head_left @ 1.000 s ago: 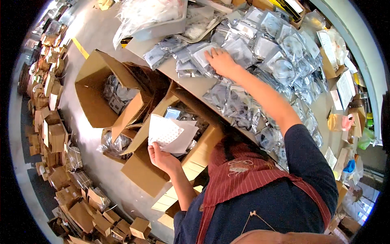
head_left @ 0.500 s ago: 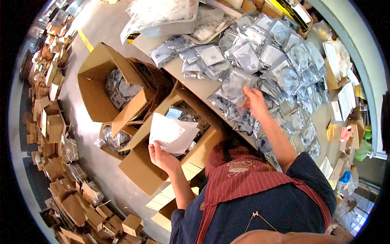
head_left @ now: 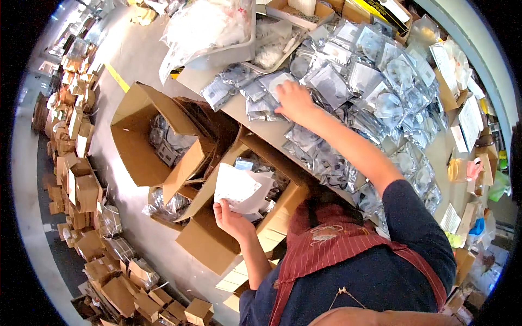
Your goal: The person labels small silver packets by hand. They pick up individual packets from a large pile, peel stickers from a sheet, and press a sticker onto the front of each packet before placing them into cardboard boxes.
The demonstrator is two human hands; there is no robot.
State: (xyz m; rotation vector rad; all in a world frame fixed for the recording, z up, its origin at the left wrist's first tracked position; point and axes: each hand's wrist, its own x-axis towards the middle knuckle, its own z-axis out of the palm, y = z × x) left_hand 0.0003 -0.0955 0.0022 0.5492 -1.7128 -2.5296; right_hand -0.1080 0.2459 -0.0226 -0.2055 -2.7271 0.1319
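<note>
My left hand (head_left: 234,221) is closed on a few white paper sheets (head_left: 239,187), one with faint print. It holds them above an open cardboard box (head_left: 204,250) with silvery bagged items inside. My right hand (head_left: 296,102) stretches over the table to a small stack of clear plastic bags (head_left: 265,89) with pale flat contents. Its fingers are spread at the stack's right side, touching or just above the top bag. I cannot tell whether any bag is gripped. More clear bags (head_left: 386,106), some with round coiled contents, are heaped to the right of the hand.
A translucent bin (head_left: 225,53) full of plastic bags stands at the table's far left. Another open carton (head_left: 133,141) with bagged items is on the floor at the left. Many cardboard boxes (head_left: 117,293) line the floor farther left. Papers (head_left: 470,125) lie along the right edge.
My right hand has let go of a clear bag on the near heap and moved far and left to the small stack. My left hand still holds the papers, shifted slightly.
</note>
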